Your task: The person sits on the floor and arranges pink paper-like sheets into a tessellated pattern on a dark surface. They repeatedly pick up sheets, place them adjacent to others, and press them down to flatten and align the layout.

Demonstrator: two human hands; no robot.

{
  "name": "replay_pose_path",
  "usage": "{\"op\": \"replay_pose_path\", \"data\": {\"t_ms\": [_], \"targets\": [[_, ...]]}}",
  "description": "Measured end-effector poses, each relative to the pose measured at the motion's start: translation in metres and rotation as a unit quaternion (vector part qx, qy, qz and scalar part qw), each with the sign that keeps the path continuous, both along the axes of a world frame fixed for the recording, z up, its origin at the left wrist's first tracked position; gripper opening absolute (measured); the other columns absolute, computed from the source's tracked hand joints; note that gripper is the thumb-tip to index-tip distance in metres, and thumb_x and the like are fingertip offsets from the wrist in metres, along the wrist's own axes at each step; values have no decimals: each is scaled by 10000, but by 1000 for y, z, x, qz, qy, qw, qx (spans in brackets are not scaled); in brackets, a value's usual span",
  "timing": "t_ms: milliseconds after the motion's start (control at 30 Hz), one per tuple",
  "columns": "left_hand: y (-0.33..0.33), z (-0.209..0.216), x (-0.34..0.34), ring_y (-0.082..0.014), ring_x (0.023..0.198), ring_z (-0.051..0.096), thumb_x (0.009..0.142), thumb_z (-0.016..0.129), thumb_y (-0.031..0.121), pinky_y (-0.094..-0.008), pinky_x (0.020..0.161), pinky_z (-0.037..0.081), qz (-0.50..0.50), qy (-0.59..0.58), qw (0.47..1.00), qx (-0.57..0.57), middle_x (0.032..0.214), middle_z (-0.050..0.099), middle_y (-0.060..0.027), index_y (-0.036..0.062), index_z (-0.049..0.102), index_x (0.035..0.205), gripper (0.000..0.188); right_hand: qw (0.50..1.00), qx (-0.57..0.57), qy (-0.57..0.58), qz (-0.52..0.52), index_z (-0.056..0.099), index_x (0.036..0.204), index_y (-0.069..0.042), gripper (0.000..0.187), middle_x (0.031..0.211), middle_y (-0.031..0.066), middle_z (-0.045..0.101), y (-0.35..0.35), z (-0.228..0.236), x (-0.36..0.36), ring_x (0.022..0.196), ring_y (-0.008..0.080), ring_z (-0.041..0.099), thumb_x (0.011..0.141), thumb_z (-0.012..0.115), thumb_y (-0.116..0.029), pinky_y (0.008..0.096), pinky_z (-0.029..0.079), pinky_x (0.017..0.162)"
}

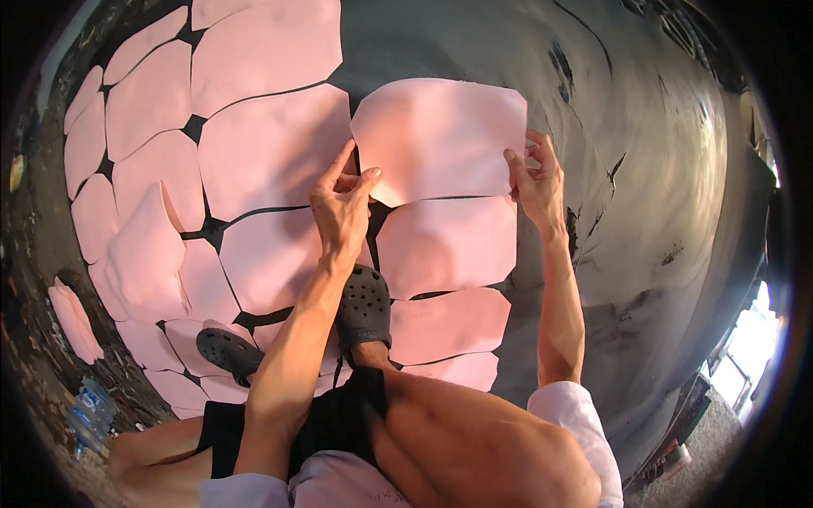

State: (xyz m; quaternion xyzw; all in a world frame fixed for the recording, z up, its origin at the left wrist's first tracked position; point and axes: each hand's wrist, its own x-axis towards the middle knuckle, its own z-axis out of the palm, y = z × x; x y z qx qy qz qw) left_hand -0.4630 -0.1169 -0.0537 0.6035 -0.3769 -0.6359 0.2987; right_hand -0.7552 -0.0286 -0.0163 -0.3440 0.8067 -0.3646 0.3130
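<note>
A thin pink sheet point(445, 140) with clipped corners is between my two hands, just above a dark surface. My left hand point(340, 203) pinches it at the lower left corner, thumb on its face. On the right edge, the thumb of my right hand point(538, 182) presses the front while the fingers curl behind. Directly below lies another pink sheet point(449, 245) of similar shape. A larger pink sheet point(275, 152) lies to the left, close to my left hand. Whether the held sheet's lower edge touches the surface, I cannot tell.
Several pink sheets lie in rows on the left, dark gaps between them. A raised pink pile point(146, 250) and a folded pink bundle point(74, 322) sit further left. Dark wrinkled sheeting point(644, 212) spreads right. My clog point(364, 305) stands among the sheets. Plastic bottles point(91, 415) lie lower left.
</note>
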Motion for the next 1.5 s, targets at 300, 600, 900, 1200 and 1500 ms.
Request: {"op": "replay_pose_path", "data": {"t_ms": [300, 600, 900, 1200, 1500], "targets": [[-3, -20, 7, -85, 626, 654, 890, 924, 159, -283, 581, 557, -94, -119, 980, -128, 748, 752, -25, 76, 732, 1500, 644, 999, 21, -7, 28, 612, 1410, -29, 398, 925, 96, 706, 3, -8, -3, 563, 101, 635, 1098, 750, -233, 302, 508, 468], [-1, -18, -3, -161, 625, 731, 875, 902, 134, -364, 713, 598, -65, -185, 969, -149, 753, 773, -72, 100, 749, 1459, 605, 992, 18, 110, 52, 600, 1417, -31, 371, 892, 124, 722, 1, -12, 10, 640, 166, 728, 1091, 716, -165, 352, 575, 583], [-11, -14, 1, -170, 641, 725, 834, 977, 133, -382, 680, 572, -94, -182, 969, -141, 732, 753, -100, 62, 685, 1371, 615, 989, 2, 136, 59, 590, 1414, -57, 356, 934, 139, 753, 2, -18, 7, 621, 210, 769, 1092, 696, -167, 348, 582, 581], [-21, -24, 22, -378, 1393, 591, 779, 1006, 349, -588, 1140, 450, -293, -361, 765, -445, 1561, 628, -166, 141, 618, 1561, 897, 908, 143, 392, 30, 610, 1391, -65, 387, 1142, 160, 741, 0, -7, 29, 838, 327, 768, 1045, 758, -159, 492, 627, 788], [-21, -34, 23, -400, 1728, 182, 1071, 617, 327, -691, 1370, 90, -383, -342, 744, -429, 1884, 193, -132, 81, 208, 1807, 877, 909, -84, 364, 184, 503, 1674, -95, 715, 1717, 169, 500, -55, -51, 123, 1631, 387, 398, 1067, 713, -410, 550, 292, 1345]]}}
